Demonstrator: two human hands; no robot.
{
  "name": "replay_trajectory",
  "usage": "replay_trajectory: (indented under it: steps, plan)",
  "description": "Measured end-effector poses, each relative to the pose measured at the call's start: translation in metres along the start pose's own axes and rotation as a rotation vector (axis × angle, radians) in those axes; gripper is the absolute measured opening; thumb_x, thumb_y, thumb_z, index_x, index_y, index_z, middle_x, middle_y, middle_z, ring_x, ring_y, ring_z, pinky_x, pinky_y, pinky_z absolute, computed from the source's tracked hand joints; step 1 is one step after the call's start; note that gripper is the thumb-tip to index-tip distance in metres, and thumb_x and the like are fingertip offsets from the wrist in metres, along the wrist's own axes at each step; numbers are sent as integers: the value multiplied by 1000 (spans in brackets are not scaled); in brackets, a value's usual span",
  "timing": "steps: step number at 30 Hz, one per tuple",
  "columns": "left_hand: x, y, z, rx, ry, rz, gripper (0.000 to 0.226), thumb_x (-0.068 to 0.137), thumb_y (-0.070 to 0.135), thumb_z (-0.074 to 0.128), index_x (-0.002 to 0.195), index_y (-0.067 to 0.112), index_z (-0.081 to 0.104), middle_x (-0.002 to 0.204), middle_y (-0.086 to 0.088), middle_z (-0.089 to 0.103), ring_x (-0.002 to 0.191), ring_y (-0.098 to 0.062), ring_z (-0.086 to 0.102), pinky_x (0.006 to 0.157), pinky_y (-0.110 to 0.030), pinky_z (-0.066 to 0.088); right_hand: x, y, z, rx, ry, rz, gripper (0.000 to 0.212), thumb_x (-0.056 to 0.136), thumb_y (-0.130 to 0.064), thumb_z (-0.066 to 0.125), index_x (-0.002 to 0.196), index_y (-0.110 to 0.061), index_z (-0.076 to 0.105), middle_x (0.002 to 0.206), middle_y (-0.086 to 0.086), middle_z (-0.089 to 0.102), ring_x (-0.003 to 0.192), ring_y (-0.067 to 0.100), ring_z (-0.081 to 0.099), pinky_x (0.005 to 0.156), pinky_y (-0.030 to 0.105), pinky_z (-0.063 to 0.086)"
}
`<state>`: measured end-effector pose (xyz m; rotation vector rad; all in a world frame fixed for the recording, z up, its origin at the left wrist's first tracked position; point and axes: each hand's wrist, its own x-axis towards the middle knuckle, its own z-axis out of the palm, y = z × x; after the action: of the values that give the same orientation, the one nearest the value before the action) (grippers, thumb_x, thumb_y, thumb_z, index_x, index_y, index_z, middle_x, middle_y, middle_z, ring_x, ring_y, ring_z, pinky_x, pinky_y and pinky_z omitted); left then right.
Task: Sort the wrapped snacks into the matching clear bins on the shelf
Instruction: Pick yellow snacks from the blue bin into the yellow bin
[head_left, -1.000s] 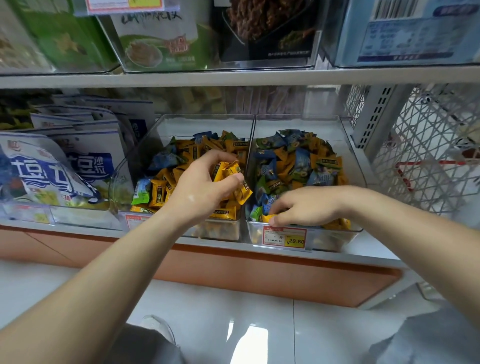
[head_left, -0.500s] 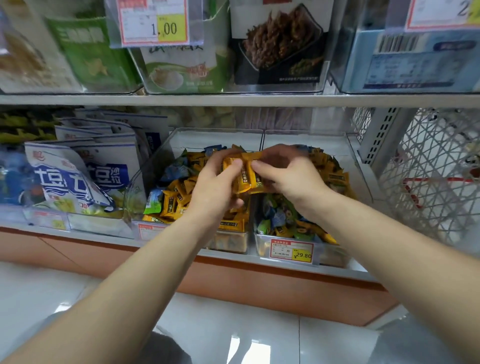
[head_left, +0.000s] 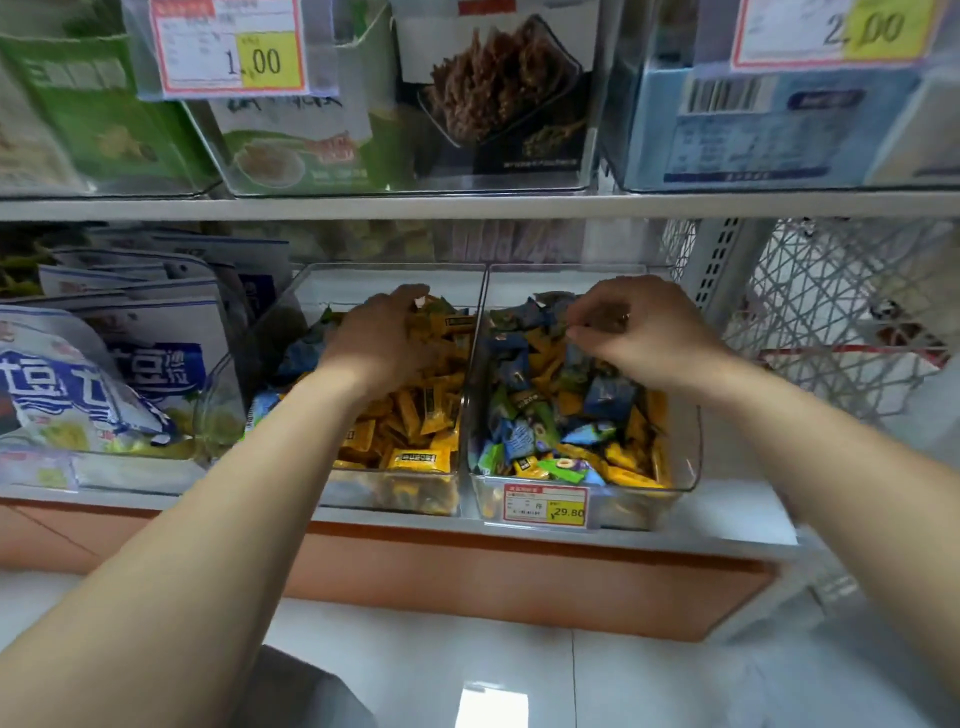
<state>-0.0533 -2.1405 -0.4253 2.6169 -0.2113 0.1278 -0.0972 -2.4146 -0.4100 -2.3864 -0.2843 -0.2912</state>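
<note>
Wrapped snacks (head_left: 415, 415) fill two clear bins side by side on the lower shelf (head_left: 727, 514) at the centre of the frame. Yellow packets lie in the left bin (head_left: 395, 496). Mixed blue, green and yellow ones lie in the right bin (head_left: 691, 452), whose front wall carries a price tag (head_left: 545, 506) reading 29.80. Two bare forearms rise from the lower corners. The left hand (head_left: 384, 338) lies palm down on the yellow packets toward the back of its bin, fingers curved over them; whether its grip holds any I cannot tell. The right hand (head_left: 644, 332) is over the rear of the mixed bin, fingers curled, tips among blue packets; whether that grip pinches one is unclear. Blue-and-white bags (head_left: 78, 384) lean at the left edge, and a white wire basket (head_left: 831, 322) stands at the right. Along the top, upper-shelf bins (head_left: 405, 176) hold packaged food.
</note>
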Motion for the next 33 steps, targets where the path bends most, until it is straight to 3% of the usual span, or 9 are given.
replay_trajectory:
  steps: [5, 9, 13, 15, 18, 25, 28, 31, 33]
  plan:
    - [-11, 46, 12, 18, 219, 241, 50, 85, 43, 68, 132, 28, 58, 132, -1, 60, 117, -21, 57, 95, -32, 47, -26, 37, -34, -128, 20, 62, 13, 86, -36, 73, 97, -39, 67, 104, -14, 62, 95, 5, 59, 69, 16, 40]
    - [-19, 104, 50, 2, 52, 500, 36, 86, 40, 63, 121, 28, 65, 117, 7, 68, 103, -11, 62, 81, -20, 44, -47, 55, -45, -182, 6, 96, 34, 86, -40, 70, 119, -37, 61, 122, -8, 56, 100, 9, 58, 69, 18, 39]
    - [-3, 144, 87, 38, -201, 457, 29, 93, 43, 56, 116, 27, 64, 112, 1, 67, 99, -21, 63, 84, -39, 53, -57, 65, -44, -150, -54, 151, 46, 90, -44, 66, 132, -28, 55, 123, -7, 61, 99, 12, 60, 71, 19, 41]
    - [5, 148, 99, 195, -223, 385, 25, 93, 48, 51, 112, 36, 61, 108, 7, 66, 100, -22, 62, 85, -41, 52, -60, 66, -44, -103, -111, 150, 47, 92, -44, 62, 136, -31, 51, 119, -9, 64, 96, 12, 62, 71, 15, 44]
    - [8, 142, 103, 146, -179, 330, 19, 87, 44, 57, 103, 39, 64, 98, 14, 66, 98, -18, 61, 94, -46, 46, -63, 70, -44, -129, -133, 103, 52, 93, -44, 60, 142, -29, 48, 124, -2, 61, 102, 15, 60, 79, 26, 43]
    - [-8, 127, 77, -294, 33, 343, 17, 83, 33, 76, 96, 42, 71, 72, 27, 63, 73, 8, 62, 62, -9, 43, -45, 57, -41, -39, -20, -24, 50, 98, -32, 56, 147, -29, 45, 144, -3, 51, 132, 16, 44, 102, 23, 33]
    - [-17, 137, 74, -525, 29, 404, 23, 81, 21, 80, 100, 32, 72, 81, 22, 70, 76, 7, 66, 67, -7, 47, -36, 45, -39, 101, -11, -49, 33, 98, -30, 57, 131, -29, 60, 122, -13, 63, 116, 12, 57, 89, 18, 41]
    - [-21, 146, 81, -745, -28, 279, 31, 81, 15, 80, 108, 16, 65, 89, 7, 74, 80, -2, 70, 67, -13, 51, -35, 46, -49, 191, 134, -2, 13, 94, -27, 64, 105, -26, 69, 97, -8, 69, 90, 16, 66, 82, 38, 54]
    - [-20, 147, 88, -668, -125, 248, 36, 83, 20, 78, 113, 18, 58, 97, 9, 70, 88, -3, 68, 72, -14, 52, -36, 54, -59, 274, 189, 80, 6, 94, -25, 65, 99, -24, 68, 92, -3, 70, 79, 18, 70, 73, 39, 60]
